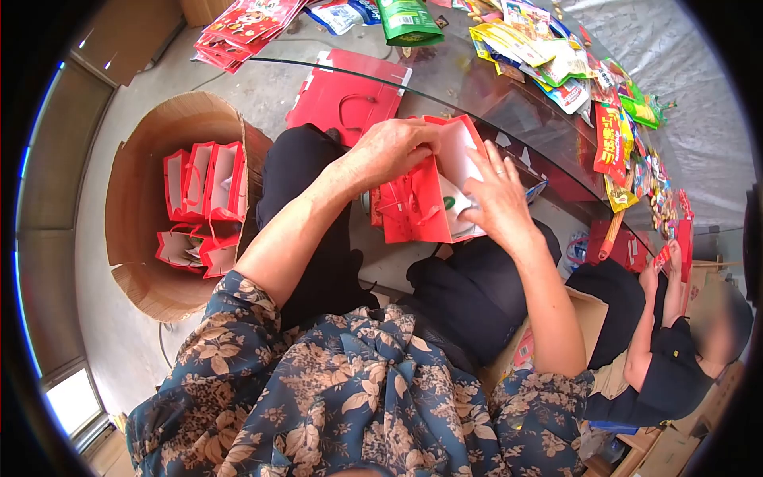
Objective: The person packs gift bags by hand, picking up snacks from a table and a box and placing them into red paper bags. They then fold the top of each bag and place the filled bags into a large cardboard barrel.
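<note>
A red paper gift bag (pixel 425 203) with a white inside and a red ribbon handle is held over my lap, its mouth toward me. Inside it lies something white with a green round mark (pixel 450 203); its kind is not clear. My left hand (pixel 400 145) has its fingers curled over the upper left rim of the bag. At the bag's right side is my right hand (pixel 499 193), wearing a ring. Its fingers are stretched out and apart along the right wall, and some fingertips reach over the opening.
A cardboard box (pixel 127 230) on the floor at left holds several red gift bags (pixel 203 183). Ahead, the glass table (pixel 477 87) bears red packets (pixel 246 28) and many snack packs (pixel 548 52). Another red bag (pixel 350 99) lies beneath its edge. A co-worker (pixel 675 350) sits at right.
</note>
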Available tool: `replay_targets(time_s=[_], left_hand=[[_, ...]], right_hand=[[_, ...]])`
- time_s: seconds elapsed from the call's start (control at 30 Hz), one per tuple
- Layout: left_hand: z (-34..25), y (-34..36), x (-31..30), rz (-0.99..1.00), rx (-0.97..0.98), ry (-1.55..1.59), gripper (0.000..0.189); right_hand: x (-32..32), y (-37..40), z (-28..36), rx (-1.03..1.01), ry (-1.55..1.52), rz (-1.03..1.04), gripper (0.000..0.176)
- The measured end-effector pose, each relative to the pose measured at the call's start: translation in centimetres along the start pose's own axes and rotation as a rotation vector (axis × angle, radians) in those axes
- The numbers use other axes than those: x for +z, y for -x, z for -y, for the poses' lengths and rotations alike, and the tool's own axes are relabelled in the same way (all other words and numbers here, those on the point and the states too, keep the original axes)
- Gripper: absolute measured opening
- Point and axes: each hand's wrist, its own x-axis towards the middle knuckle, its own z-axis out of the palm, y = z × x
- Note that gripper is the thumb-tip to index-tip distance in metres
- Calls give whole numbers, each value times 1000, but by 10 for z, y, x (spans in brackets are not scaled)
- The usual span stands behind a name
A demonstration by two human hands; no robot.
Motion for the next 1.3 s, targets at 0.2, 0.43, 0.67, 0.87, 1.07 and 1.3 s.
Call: replay_targets(time_s=[0.2, 0.43, 0.67, 0.87, 1.07, 1.3], left_hand=[[-1, -2, -1, 2, 19, 13, 7], [1, -1, -4, -8, 15, 45, 9], [4, 0, -3, 5, -8, 23, 11], [-5, 0, -8, -66, -16, -5, 18], [-2, -4, -6, -152, -78, 43, 21], [2, -2, -4, -203, -91, -19, 16]], right_hand=[[1, 2, 14, -34, 204, 91, 27], [-9, -5, 21, -195, 236, -25, 8], [26, -10, 5, -232, 95, 59, 9], [-12, 9, 12, -127, -123, -313, 16], [-10, 44, -23, 172, -252, -541, 16], [18, 47, -77, 518, -642, -705, 20]])
